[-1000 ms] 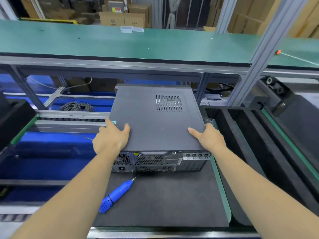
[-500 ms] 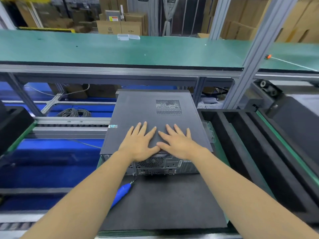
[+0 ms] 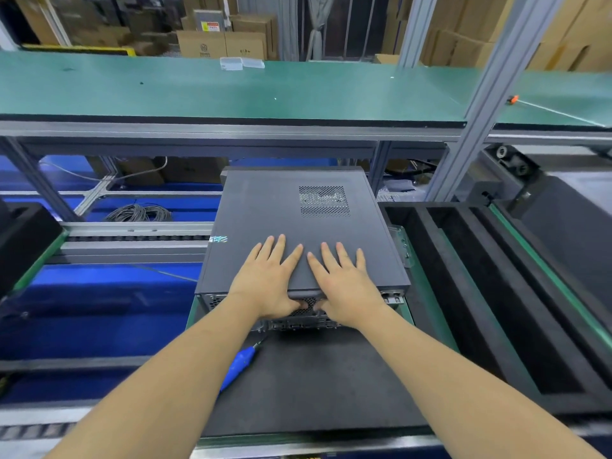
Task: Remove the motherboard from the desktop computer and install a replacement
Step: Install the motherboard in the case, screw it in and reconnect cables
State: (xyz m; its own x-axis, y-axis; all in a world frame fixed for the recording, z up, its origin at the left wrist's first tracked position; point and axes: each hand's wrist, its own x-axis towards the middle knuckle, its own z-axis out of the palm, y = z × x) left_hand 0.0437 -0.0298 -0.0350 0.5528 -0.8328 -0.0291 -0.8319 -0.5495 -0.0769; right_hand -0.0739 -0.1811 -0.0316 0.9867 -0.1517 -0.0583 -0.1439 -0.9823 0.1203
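- While the computer [image 3: 294, 226] lies flat on the black mat [image 3: 314, 385], both hands press its lid at the near edge.
- Left hand [image 3: 268, 279]: fingers straight and spread on the lid, thumb hooked under the rear edge.
- Right hand [image 3: 344, 283]: the same, just beside it.
- A blue screwdriver [image 3: 238, 366] lies on the mat, near the left forearm.

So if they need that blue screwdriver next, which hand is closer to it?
Left, probably. The screwdriver lies on the mat under the left arm, while both hands, left and right, rest flat on the case.
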